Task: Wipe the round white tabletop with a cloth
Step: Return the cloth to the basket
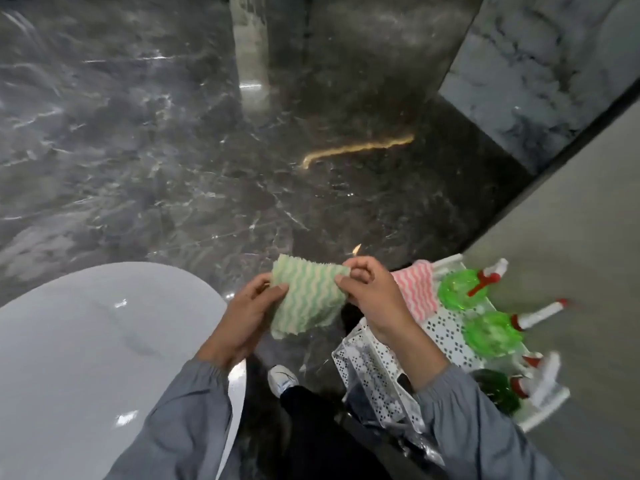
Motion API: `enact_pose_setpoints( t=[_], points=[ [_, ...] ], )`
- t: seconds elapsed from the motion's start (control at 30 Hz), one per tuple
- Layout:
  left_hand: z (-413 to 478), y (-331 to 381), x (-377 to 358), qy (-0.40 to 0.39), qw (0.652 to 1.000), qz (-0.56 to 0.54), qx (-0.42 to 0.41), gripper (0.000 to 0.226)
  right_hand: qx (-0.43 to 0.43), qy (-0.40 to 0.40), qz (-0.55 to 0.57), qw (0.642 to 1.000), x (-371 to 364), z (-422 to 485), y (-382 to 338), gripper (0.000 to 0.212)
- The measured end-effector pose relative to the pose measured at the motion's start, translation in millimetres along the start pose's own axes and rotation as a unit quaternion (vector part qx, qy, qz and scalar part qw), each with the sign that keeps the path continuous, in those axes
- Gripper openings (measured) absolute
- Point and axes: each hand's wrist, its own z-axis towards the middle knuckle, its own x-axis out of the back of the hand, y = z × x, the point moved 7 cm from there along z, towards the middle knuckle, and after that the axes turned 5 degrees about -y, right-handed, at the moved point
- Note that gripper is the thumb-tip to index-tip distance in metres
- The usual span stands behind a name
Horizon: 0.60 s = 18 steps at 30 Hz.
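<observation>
A folded cloth [306, 296] with green and white wavy stripes hangs in the air between my hands. My left hand [244, 317] grips its left edge, thumb on top. My right hand [372, 296] pinches its upper right corner. The round white tabletop [86, 348] fills the lower left, glossy and bare, its edge just left of my left wrist. The cloth is held to the right of the table, above the dark floor, and does not touch the tabletop.
A white perforated cart [377, 379] stands at the lower right, carrying a pink striped cloth [417, 289] and several green spray bottles [462, 287] with red and white triggers. Dark marble floor [207, 150] spreads ahead. A grey wall [571, 254] rises on the right. My shoe [282, 377] shows below.
</observation>
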Motion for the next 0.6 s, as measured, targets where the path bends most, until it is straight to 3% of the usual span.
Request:
enact_pose_setpoints(
  t=[0.17, 0.37, 0.47, 0.53, 0.6],
  points=[
    [52, 21, -101, -0.052, 0.979, 0.196, -0.035, 0.012, 0.012, 0.180, 0.035, 0.983, 96, -35, 10, 0.020],
    [119, 14, -198, -0.097, 0.920, 0.371, -0.078, 0.016, -0.007, 0.361, 0.074, 0.930, 163, -45, 24, 0.012],
    [156, -1, -218, -0.109, 0.895, 0.428, -0.060, 0.033, -0.014, 0.412, 0.069, 0.908, 171, -40, 34, 0.015],
    [170, -6, -226, -0.120, 0.892, 0.433, -0.054, 0.028, -0.002, 0.407, 0.074, 0.910, 161, -34, 40, 0.030],
    [177, -8, -231, -0.127, 0.885, 0.445, -0.056, 0.031, -0.011, 0.392, 0.000, 0.920, 154, -25, 53, 0.048]
  ],
)
